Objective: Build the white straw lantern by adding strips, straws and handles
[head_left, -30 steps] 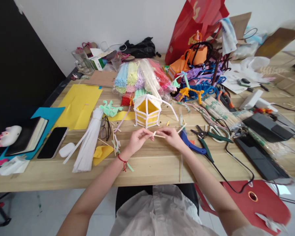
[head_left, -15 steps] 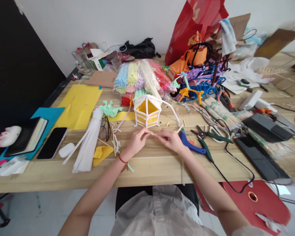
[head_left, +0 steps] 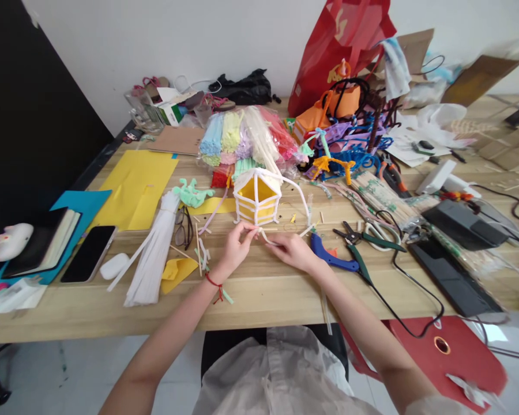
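Note:
Between my two hands runs a white pipe cleaner, bent in a short curve. My left hand pinches one end of it between thumb and fingertips. My right hand is closed round the other part, and a pale length sticks out beyond its knuckles. Just behind my hands stands a small lantern-like house with white pipe cleaner edges and yellow panels. A long white arm curves from its top to the right. A blue glue gun lies right of my right hand, beside green-handled pliers.
White pipe cleaners lie bundled at left, near a phone and yellow sheets. Bagged coloured pipe cleaners and a red bag stand behind. A black cable loops over the front edge at right.
The pipe cleaner between my hands now shows more length and a curve. My right hand has turned palm-down and shifted slightly left. The view has moved a little.

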`<state>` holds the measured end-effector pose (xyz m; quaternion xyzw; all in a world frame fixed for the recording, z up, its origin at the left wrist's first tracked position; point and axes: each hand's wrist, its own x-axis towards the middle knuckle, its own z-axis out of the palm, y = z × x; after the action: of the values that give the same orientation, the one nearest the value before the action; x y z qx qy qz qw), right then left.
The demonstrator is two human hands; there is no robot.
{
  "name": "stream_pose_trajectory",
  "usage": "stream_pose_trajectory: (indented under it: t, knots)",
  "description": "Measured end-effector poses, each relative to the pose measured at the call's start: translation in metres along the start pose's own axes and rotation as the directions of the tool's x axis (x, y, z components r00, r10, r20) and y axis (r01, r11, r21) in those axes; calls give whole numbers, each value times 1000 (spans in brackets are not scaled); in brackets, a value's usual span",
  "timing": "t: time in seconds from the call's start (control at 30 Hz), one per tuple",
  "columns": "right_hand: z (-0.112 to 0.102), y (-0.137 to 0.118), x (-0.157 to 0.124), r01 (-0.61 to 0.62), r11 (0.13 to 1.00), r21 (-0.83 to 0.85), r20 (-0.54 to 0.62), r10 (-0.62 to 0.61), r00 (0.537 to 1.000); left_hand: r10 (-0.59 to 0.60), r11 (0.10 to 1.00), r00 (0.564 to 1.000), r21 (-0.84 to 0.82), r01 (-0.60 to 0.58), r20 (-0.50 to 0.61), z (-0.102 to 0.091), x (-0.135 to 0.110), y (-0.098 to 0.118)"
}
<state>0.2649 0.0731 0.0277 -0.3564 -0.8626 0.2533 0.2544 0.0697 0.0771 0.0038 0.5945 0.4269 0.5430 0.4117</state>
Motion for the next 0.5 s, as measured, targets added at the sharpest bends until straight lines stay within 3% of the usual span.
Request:
stream_pose_trajectory:
  t: [0.13,0.27,0.4,0.5]
  knots:
    - [-16,12,-4,-25,992,-124,-43,20,999,21,999,999,26,-20,-44,-3,1,-3]
    - [-67,30,4,-36,987,-158,-65,26,998,42,999,996,22,-40,-85,-2,0,-1]
    - [-120,49,25,32,986,-166,147,-7,989,48,999,996,25,-46,-78,2,-3,1]
    - [-143,60,36,0,987,-161,255,41,966,46,999,994,16,-45,-98,1,-2,1]
